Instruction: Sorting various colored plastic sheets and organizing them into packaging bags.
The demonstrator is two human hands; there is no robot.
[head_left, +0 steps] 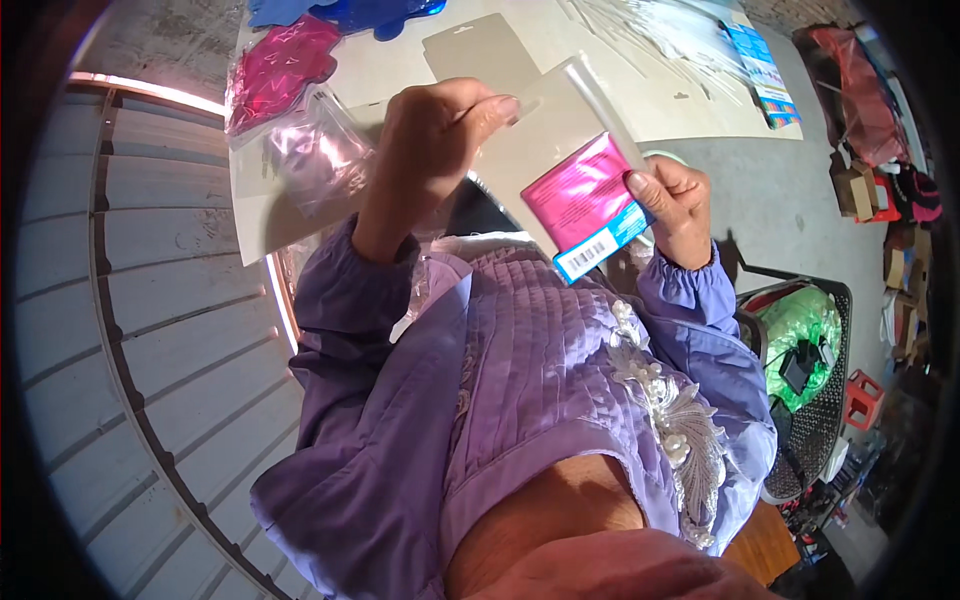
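Left hand (pixel 435 130) pinching top of clear sleeve (pixel 560 120); right hand (pixel 678 205) pinching pink packet (pixel 580 195) at its edge, remaining fingers hidden behind. Sleeve outline hard to trace.

Clear sleeve (pixel 560 150) w/ grey backing card, held up betw. both hands; pink foil pack (pixel 580 195) inside, blue strip + white barcode label (pixel 588 254) at its lower edge. More pink packs in clear bags (pixel 285 75) on table, upper left. Blue-edged card (pixel 762 70) upper right.

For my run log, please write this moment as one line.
left hand: holds top of clear sleeve | right hand: holds pink packet at sleeve's lower end | behind: table with pink bag
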